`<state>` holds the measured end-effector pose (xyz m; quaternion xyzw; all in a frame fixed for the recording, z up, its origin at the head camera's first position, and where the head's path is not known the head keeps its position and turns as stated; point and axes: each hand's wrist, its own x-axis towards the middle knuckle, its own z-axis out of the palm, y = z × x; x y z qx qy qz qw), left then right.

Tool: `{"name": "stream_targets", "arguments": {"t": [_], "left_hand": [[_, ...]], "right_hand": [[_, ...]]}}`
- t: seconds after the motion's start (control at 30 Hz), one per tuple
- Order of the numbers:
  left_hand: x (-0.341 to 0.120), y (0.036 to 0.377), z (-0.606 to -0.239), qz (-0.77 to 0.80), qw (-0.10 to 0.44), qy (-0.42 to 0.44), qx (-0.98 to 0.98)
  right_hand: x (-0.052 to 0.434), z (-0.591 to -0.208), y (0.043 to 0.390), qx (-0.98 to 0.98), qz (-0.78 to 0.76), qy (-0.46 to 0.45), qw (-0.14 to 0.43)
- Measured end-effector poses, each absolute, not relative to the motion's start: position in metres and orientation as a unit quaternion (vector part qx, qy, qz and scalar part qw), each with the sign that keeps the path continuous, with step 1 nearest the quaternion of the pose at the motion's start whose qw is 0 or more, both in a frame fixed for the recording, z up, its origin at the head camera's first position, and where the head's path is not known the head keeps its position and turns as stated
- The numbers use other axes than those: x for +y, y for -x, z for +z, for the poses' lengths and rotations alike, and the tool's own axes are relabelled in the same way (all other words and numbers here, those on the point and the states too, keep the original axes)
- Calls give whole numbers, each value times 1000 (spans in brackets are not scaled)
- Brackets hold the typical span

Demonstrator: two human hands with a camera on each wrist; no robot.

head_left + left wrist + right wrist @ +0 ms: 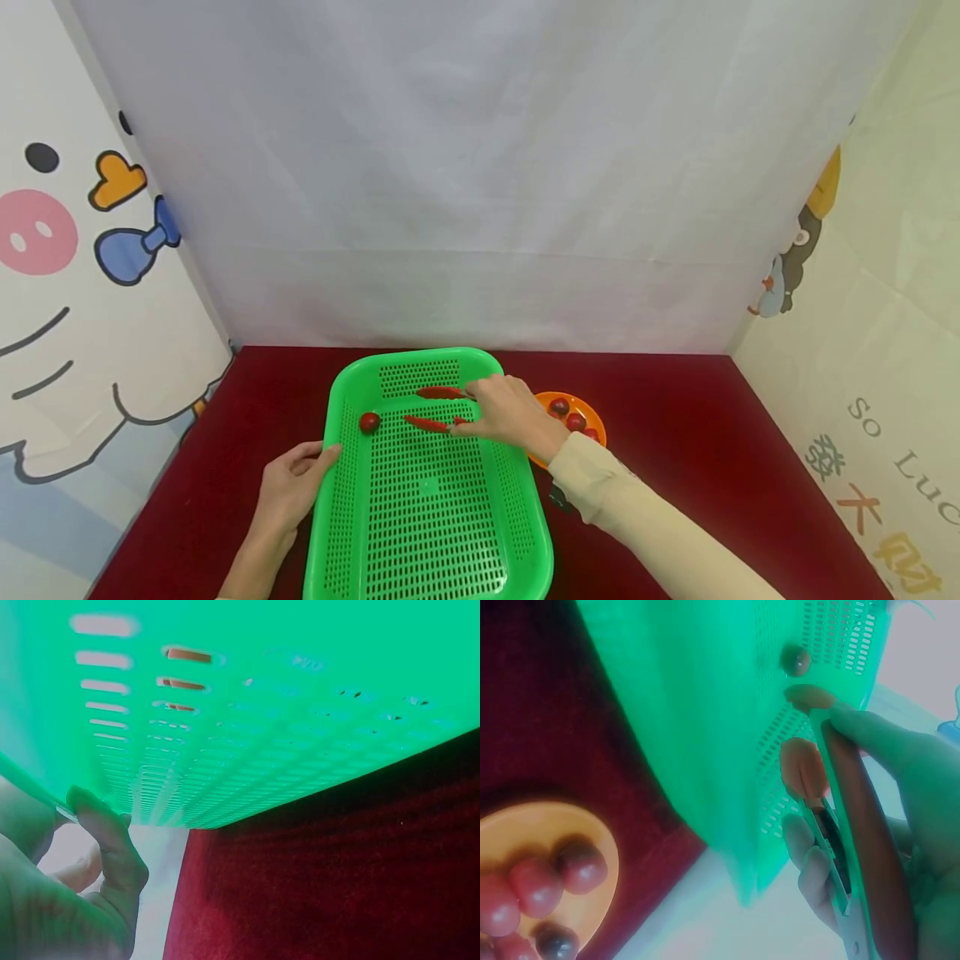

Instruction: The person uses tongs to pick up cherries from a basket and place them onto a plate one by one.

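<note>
Right hand: the right hand [510, 415] is over the back right part of the green basket [427, 517]. Its fingers are closed around red tongs [435, 408] and hold them tight.
Tongs: the two red arms point left across the basket and stand a little apart. The tips hold nothing. In the right wrist view the tips [804, 766] look like soft orange-red pads on a shiny metal strip.
Left hand: the left hand [292, 487] grips the left rim of the basket. The thumb hooks over the top edge and the fingers [112, 847] curl under it.
Small fruit: one round red fruit [369, 422] sits alone on the basket floor near the back left corner, a little way left of the tong tips.
How the fruit handles: I think it is light, smooth and a bit slippery, so it can roll away. It may squash if pinched hard. The best place to take it is across its round middle, with a gentle squeeze.
How the basket handles: it looks like light, bendy plastic full of holes. It can slide on the table, and the rim is a good place to hold it.
Orange plate: an orange plate [592, 417] with more red fruits [575, 422] sits on the dark red table [675, 433], just beside the basket's right edge.
Hard to see: the right hand and sleeve cover part of the plate, so I cannot count the fruits. A small dark thing under the sleeve is too hidden to name. Both wrist views are blurry and tinted green.
</note>
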<state>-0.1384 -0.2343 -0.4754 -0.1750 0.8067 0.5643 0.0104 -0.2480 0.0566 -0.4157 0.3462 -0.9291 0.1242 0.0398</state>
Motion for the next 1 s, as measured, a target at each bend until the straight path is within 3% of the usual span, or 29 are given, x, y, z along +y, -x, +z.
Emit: {"name": "stream_targets", "arguments": {"t": [1.0], "left_hand": [[-234,138,-476,565,10,176,806]], "right_hand": [[18,-423,252,-938,112,-329,-1]]}}
